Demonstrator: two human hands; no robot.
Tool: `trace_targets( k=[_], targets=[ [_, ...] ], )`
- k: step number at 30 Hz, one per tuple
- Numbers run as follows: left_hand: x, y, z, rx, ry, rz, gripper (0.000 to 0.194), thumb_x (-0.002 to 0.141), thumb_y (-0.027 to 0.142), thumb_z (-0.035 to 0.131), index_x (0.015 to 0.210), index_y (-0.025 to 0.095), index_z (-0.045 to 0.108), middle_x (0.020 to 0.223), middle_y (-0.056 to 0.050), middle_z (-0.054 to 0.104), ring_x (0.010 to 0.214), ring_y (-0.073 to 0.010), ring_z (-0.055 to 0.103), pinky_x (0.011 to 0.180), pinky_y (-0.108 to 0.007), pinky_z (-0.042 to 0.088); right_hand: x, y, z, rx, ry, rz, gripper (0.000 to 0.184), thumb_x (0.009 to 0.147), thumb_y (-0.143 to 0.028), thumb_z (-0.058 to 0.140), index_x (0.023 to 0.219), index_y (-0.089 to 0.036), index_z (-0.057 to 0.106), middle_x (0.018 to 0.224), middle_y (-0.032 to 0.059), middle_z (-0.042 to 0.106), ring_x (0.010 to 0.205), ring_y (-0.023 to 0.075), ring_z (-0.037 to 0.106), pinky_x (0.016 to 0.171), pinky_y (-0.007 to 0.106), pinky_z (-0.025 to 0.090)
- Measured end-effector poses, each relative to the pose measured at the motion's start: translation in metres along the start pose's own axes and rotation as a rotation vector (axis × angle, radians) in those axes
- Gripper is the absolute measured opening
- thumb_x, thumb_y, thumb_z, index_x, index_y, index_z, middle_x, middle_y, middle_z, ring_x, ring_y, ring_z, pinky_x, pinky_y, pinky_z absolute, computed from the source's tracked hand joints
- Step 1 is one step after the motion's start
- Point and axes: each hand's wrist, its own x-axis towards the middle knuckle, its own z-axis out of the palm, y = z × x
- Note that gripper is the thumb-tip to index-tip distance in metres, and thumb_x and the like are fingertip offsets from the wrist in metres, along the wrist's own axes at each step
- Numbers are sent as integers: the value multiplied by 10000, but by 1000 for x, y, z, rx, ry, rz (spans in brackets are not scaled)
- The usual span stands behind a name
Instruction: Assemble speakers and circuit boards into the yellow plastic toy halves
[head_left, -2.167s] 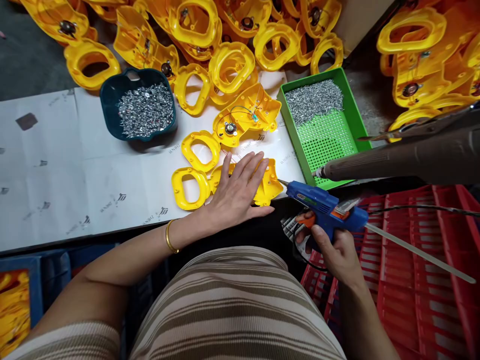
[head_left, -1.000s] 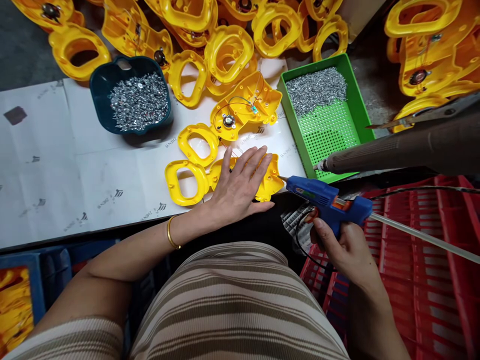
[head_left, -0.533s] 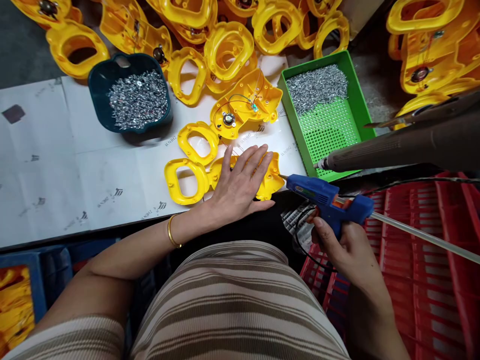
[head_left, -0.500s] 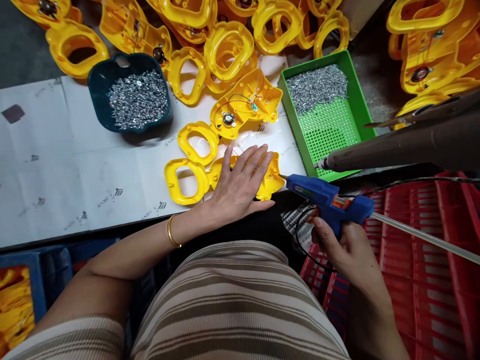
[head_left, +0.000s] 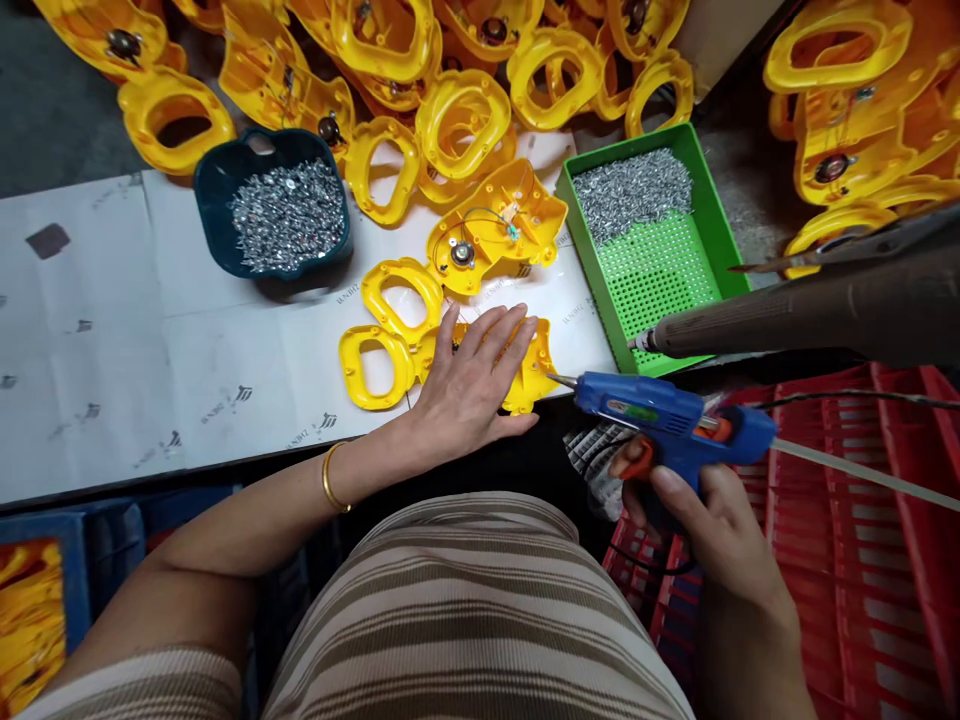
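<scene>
My left hand (head_left: 469,385) lies flat, fingers spread, on a yellow plastic shell (head_left: 534,362) at the near edge of the white table (head_left: 135,360). My right hand (head_left: 701,525) grips a blue glue gun (head_left: 667,425) with a finger on its orange trigger. The gun's nozzle points left, close to the shell's right edge. A clear glue stick (head_left: 862,470) sticks out behind the gun. A second yellow shell (head_left: 495,230) with a small speaker and wires lies just beyond my left hand.
A dark teal bowl of screws (head_left: 281,210) sits at the back left; a green tray of screws (head_left: 649,235) stands right. Several yellow shells (head_left: 457,110) are piled behind. Red crates (head_left: 862,590) stand lower right. A brown tool barrel (head_left: 810,315) reaches in from the right.
The glue gun has tilted more level and its nozzle sits a little nearer the shell. My left hand stays flat on the shell.
</scene>
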Motion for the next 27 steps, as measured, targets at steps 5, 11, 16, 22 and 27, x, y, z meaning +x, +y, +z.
trace_targets(
  k=[5, 11, 16, 22, 27],
  targets=[
    [4, -19, -14, 12, 61, 35, 899, 761, 688, 682, 1463, 196, 411, 1525, -169, 414, 1422, -362, 325, 1195, -589, 147, 6, -5, 8, 125, 52, -142, 306, 934, -473, 550, 909, -174, 610, 580, 18, 598, 424, 120, 494, 377, 227, 392],
    [99, -64, -5, 52, 214, -126, 1006, 767, 768, 597, 1530, 189, 289, 1589, -218, 252, 1473, -421, 182, 1150, -596, 200, 21, -1, 14, -110, 206, -265, 316, 948, -441, 549, 1050, -175, 685, 693, 43, 654, 519, 135, 562, 464, 240, 474],
    [134, -73, 0, 23, 176, -91, 1050, 724, 663, 732, 1521, 156, 273, 1528, -242, 354, 1414, -436, 280, 1139, -597, 205, 28, 5, 11, -325, 263, -362, 280, 949, -420, 551, 891, -201, 716, 771, 57, 697, 583, 153, 624, 547, 258, 518],
    [110, -77, -23, -106, -51, 89, 1180, 691, 555, 777, 1574, 173, 94, 1556, -208, 334, 1372, -399, 359, 1112, -543, 313, 35, -1, 14, -302, 245, -259, 392, 945, -502, 518, 790, -185, 689, 606, 35, 631, 504, 154, 590, 480, 257, 490],
    [99, -72, -32, -114, -204, 155, 1155, 703, 429, 787, 1573, 162, 76, 1548, -190, 355, 1362, -373, 376, 1073, -494, 376, 45, -6, 23, -217, 277, -182, 370, 936, -508, 530, 831, -178, 660, 658, 45, 668, 518, 154, 605, 487, 262, 492]
  ],
)
